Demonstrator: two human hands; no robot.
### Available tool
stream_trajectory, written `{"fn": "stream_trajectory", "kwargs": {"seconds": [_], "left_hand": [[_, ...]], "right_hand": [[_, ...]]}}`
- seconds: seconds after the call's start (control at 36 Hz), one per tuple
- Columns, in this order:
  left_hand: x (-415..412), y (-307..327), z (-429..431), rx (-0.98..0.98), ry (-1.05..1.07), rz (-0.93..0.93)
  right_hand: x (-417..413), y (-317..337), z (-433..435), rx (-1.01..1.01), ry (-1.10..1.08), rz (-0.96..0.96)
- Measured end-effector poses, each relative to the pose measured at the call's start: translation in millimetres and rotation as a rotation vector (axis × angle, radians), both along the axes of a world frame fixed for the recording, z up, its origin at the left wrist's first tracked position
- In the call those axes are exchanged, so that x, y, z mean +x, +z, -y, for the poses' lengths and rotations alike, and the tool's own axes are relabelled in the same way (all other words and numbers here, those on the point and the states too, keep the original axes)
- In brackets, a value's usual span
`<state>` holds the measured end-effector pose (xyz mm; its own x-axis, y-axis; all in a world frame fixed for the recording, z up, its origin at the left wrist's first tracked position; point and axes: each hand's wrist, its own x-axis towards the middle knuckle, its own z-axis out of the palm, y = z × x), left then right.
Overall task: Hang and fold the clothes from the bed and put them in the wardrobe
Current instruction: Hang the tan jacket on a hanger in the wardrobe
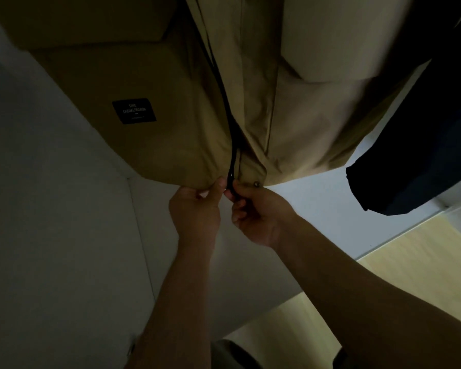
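Tan jacket (171,83) is hanging up against the white wardrobe wall (51,209), just beside a dark blue garment (410,155). Both hands are reaching up to its bottom edge, where the black zipper (230,155) is ending. The left hand (194,211) is pinching the hem on one side. The right hand (258,217) is curling round the zipper end on the other side. They are probably bringing the two halves together so the zipper can start and the jacket is hanging neatly closed.
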<state>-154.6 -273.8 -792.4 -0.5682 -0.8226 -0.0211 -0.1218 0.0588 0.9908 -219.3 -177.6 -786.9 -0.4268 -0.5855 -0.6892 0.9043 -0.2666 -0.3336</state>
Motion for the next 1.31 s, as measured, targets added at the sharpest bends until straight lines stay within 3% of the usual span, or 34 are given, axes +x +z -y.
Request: {"fn": "stream_trajectory", "kwargs": {"seconds": [0.31, 0.61, 1.06, 1.19, 1.31], "left_hand": [[-1, -4, 7, -0.289, -0.138, 0.271], [-2, 2, 9, -0.527, -0.183, 0.336], [-8, 0, 2, -0.523, -0.167, 0.323], [-8, -4, 2, -0.469, -0.142, 0.316], [-9, -9, 2, -0.393, -0.15, 0.324]], "right_hand": [[-2, 0, -2, 0.056, -0.002, -0.019], [-5, 0, 2, 0.144, 0.002, -0.169], [-5, -3, -4, 0.196, 0.05, -0.336], [-4, -6, -3, 0.322, 0.076, -0.548], [-8, -13, -2, 0.585, 0.147, -0.774]]}}
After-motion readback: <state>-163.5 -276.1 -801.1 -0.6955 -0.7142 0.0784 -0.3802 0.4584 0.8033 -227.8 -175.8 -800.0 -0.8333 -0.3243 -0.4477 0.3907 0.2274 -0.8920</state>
